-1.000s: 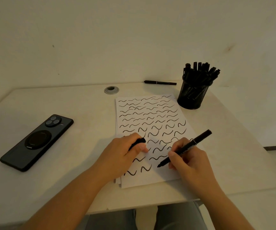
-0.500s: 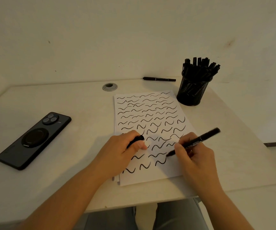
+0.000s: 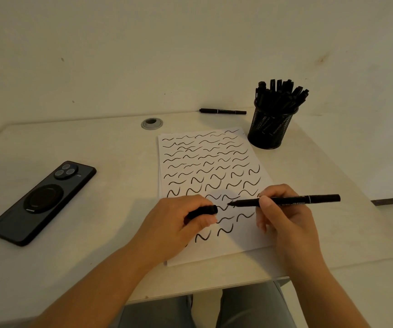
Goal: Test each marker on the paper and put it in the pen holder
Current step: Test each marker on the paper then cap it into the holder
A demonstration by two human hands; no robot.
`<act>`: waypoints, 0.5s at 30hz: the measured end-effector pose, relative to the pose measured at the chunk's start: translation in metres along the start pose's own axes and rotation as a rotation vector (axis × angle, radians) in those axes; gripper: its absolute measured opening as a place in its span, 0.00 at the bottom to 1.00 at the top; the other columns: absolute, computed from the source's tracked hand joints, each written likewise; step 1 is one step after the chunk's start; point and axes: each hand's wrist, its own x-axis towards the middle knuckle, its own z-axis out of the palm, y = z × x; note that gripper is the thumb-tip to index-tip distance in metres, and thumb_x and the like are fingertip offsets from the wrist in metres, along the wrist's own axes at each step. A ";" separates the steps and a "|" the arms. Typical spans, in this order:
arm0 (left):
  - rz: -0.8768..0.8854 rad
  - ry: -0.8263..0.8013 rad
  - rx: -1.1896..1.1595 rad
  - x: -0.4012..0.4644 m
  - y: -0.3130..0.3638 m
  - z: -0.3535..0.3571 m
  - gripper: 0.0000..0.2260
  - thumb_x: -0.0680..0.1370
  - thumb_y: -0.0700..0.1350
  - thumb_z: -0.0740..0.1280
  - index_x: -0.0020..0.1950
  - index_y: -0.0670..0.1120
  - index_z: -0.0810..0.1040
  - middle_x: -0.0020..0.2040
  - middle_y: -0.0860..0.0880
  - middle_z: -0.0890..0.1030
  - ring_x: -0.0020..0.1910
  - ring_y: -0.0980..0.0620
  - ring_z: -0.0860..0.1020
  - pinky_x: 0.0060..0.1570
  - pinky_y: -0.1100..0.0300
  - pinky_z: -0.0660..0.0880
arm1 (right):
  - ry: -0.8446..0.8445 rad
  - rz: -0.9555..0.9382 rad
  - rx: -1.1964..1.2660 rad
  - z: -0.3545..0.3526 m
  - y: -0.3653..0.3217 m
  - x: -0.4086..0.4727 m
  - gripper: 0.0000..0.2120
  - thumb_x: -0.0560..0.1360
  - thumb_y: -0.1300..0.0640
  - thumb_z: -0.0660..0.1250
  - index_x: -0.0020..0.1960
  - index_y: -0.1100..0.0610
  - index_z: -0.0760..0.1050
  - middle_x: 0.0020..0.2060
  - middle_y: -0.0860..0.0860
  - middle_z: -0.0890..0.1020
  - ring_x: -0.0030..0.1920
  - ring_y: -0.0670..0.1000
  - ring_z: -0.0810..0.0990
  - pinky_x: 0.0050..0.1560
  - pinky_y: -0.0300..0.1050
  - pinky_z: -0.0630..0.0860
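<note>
Right hand [image 3: 283, 216] pinched the uncapped marker [image 3: 285, 200], left hand [image 3: 178, 223] pinched its cap [image 3: 202, 211]. A misaligned recap could ink fingers or smear the paper [image 3: 214, 166].

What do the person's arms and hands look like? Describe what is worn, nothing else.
Both forearms are bare: no sleeves reach into view. The left hand and right hand wear no gloves, and no rings, watch or bracelets show. Fingernails look short and unpainted. Below the desk edge, blue-grey trousers cover the legs.
</note>
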 end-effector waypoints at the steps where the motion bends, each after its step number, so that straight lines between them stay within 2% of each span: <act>1: 0.002 -0.016 0.014 0.000 0.001 0.001 0.15 0.73 0.60 0.59 0.49 0.54 0.79 0.36 0.65 0.77 0.36 0.64 0.75 0.35 0.73 0.69 | -0.023 0.011 0.036 -0.001 0.000 0.000 0.05 0.72 0.55 0.66 0.38 0.48 0.77 0.25 0.49 0.76 0.26 0.45 0.72 0.29 0.33 0.71; 5: -0.011 -0.022 0.040 0.001 0.003 0.001 0.14 0.73 0.59 0.61 0.50 0.53 0.79 0.37 0.62 0.78 0.37 0.62 0.75 0.35 0.72 0.69 | -0.085 0.037 0.149 -0.003 0.002 0.001 0.08 0.72 0.49 0.64 0.38 0.49 0.79 0.26 0.48 0.77 0.28 0.47 0.73 0.29 0.36 0.71; 9: -0.023 -0.030 0.045 0.001 0.005 0.001 0.11 0.74 0.55 0.62 0.49 0.52 0.79 0.35 0.61 0.77 0.34 0.63 0.74 0.33 0.73 0.68 | -0.110 0.032 0.135 -0.002 0.003 0.001 0.12 0.72 0.58 0.59 0.37 0.49 0.79 0.26 0.50 0.79 0.28 0.48 0.76 0.30 0.37 0.73; 15: -0.013 -0.020 0.036 0.000 0.007 0.002 0.09 0.74 0.53 0.63 0.49 0.52 0.79 0.32 0.62 0.74 0.31 0.64 0.73 0.30 0.73 0.66 | -0.180 0.036 0.104 -0.001 0.003 0.000 0.11 0.71 0.60 0.60 0.39 0.49 0.80 0.29 0.52 0.81 0.32 0.49 0.79 0.32 0.37 0.74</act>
